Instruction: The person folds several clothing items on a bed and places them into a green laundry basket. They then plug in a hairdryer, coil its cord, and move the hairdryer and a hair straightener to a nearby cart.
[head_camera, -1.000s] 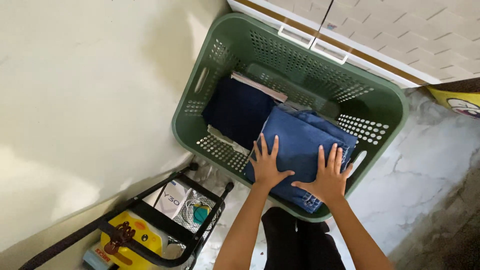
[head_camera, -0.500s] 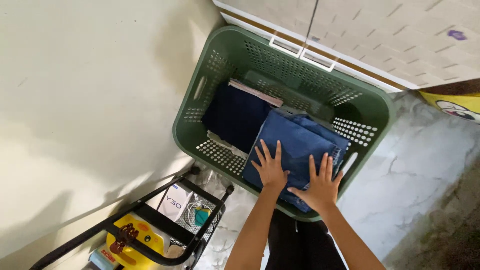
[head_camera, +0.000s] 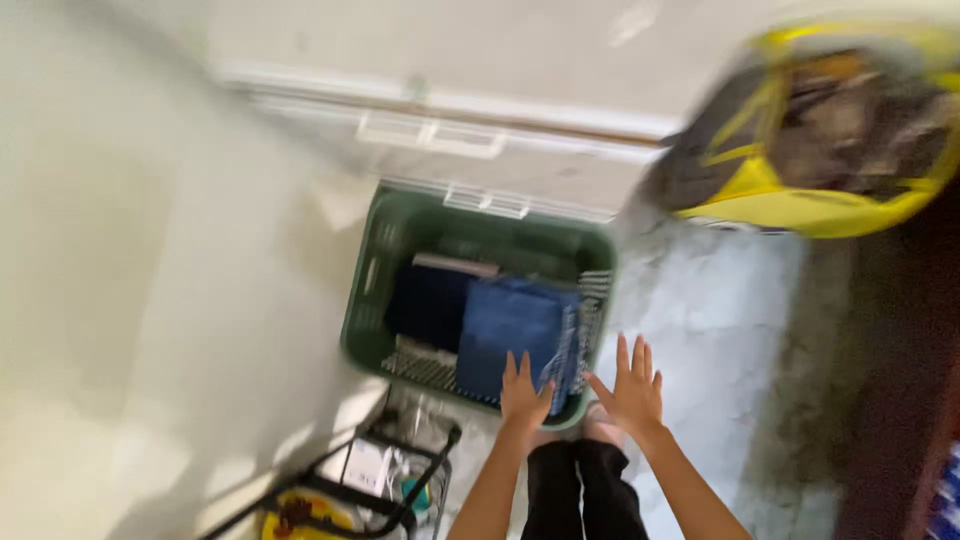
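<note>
A green plastic laundry basket (head_camera: 372, 290) stands on the floor against a pale wall. Inside it lie a folded blue garment (head_camera: 515, 325) and a darker navy one (head_camera: 430, 300). My left hand (head_camera: 523, 393) hovers with spread fingers over the near edge of the blue garment, at the basket's front rim. My right hand (head_camera: 632, 387) is lifted off to the right of the basket, fingers apart, holding nothing. The frame is blurred by motion.
A black wire rack (head_camera: 385, 480) with small items and something yellow stands at the lower left. White cabinet drawers (head_camera: 440, 135) sit behind the basket. A yellow bag or bin (head_camera: 810, 130) is at the upper right. Grey stone floor (head_camera: 720, 330) lies right of the basket.
The view has swung up and to the right. Both hands have come off the blue garment; my right hand has moved clear of the basket to its right.
</note>
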